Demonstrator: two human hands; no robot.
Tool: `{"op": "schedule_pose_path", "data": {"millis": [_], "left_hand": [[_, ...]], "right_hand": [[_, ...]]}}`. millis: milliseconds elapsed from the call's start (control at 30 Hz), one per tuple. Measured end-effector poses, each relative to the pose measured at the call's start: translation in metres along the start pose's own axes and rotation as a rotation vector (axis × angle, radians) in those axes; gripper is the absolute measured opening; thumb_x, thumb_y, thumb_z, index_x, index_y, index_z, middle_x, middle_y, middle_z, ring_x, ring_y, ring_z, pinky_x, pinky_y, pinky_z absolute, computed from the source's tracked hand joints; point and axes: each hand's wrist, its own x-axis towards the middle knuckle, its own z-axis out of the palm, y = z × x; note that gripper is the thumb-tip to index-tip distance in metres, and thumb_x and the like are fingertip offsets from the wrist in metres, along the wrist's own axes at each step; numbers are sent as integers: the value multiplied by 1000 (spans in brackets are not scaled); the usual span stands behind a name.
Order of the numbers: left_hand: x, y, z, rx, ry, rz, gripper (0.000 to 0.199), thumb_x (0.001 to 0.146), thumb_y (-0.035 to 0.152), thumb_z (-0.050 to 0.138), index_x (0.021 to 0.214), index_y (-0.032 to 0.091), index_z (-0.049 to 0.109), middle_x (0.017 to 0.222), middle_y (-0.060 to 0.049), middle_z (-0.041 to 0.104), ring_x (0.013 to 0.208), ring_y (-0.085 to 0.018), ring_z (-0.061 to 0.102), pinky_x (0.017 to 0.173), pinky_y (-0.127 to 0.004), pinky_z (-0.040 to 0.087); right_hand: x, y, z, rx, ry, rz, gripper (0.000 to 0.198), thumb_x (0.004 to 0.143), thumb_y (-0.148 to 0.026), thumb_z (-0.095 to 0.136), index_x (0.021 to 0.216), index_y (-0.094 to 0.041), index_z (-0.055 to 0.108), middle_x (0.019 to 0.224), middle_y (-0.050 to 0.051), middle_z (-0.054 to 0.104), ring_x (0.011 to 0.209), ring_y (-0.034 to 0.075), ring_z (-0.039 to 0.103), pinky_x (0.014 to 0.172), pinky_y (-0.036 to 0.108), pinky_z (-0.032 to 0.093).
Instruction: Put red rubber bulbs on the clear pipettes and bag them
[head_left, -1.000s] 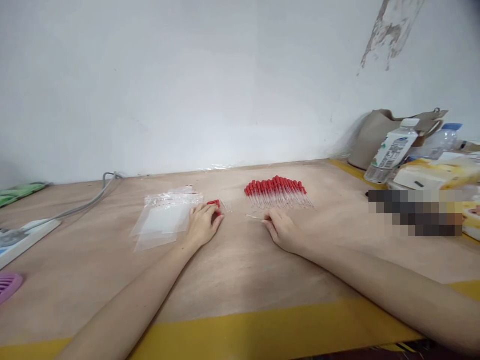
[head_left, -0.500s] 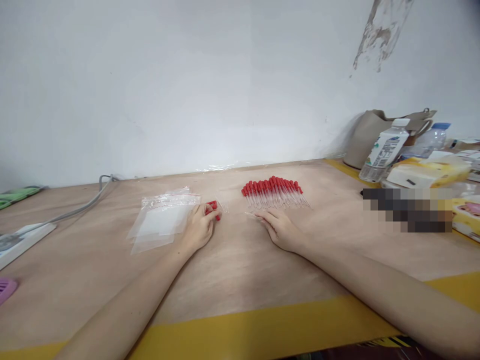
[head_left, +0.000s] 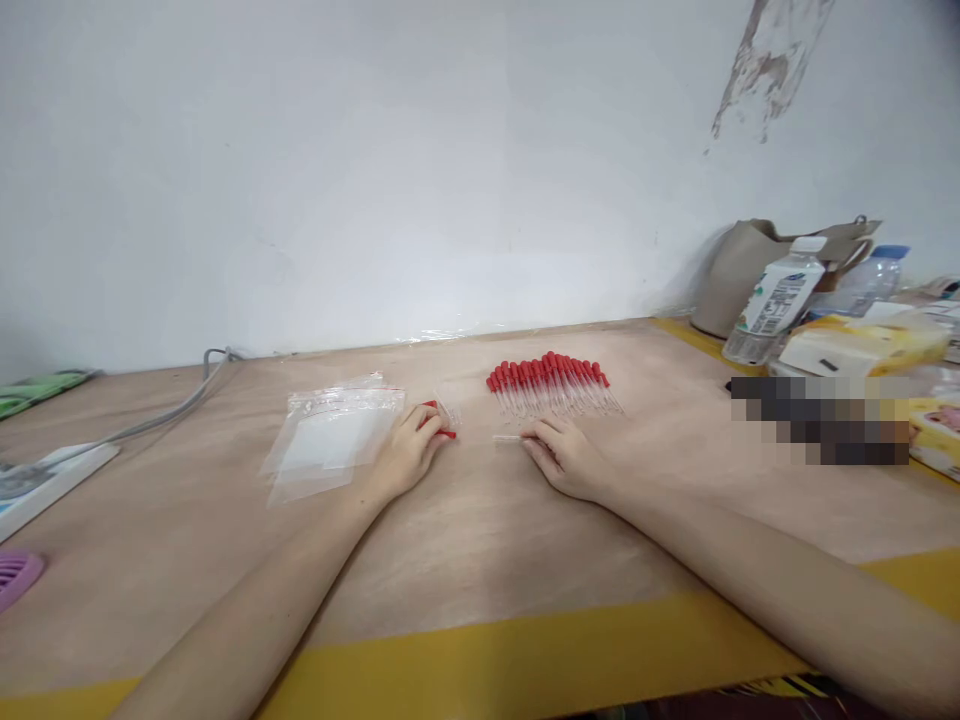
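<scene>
My left hand [head_left: 412,450] is closed with a red rubber bulb [head_left: 448,434] at its fingertips, the bulb's end pointing right. More red shows just beyond those fingers, and several thin clear tubes [head_left: 450,411] lie beside it. Facing it across a gap, my right hand [head_left: 559,455] pinches a clear glass tube [head_left: 507,438] that points left toward the bulb. Behind my right hand is a row of droppers [head_left: 551,370] with red bulbs and clear stems, laid side by side. Left of my left hand, clear zip bags [head_left: 315,445] overlap in a pile.
A grey cable [head_left: 176,408] runs to a white power strip [head_left: 60,485] at the left, near a purple object [head_left: 19,578]. On the right stand a grey bag [head_left: 724,285], a bottle [head_left: 776,300], a tissue pack [head_left: 847,350] and a blurred-out dark object [head_left: 825,415].
The glass tube in my right hand has come down toward me and lies more level. The red bulb at my left fingertips now points right toward it.
</scene>
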Motion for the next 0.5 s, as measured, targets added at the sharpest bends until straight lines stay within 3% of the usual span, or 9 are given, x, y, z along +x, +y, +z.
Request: {"op": "schedule_pose_path", "data": {"millis": [233, 500], "left_hand": [[-8, 36, 6, -405, -37, -143, 12, 89, 24, 38, 92, 18, 48, 90, -4, 56, 84, -16, 53, 76, -31, 43], [-8, 47, 8, -523, -42, -177, 14, 88, 26, 39, 88, 17, 50, 81, -2, 56, 73, -13, 54, 66, -26, 44]], "right_hand": [[0, -10, -3, -10, 12, -52, 18, 88, -23, 37, 88, -18, 54, 81, 3, 60, 76, 14, 54, 72, 30, 35], [0, -17, 0, 30, -38, -88, 17, 88, -22, 38, 89, -17, 55, 80, 3, 61, 75, 14, 53, 73, 30, 34]]}}
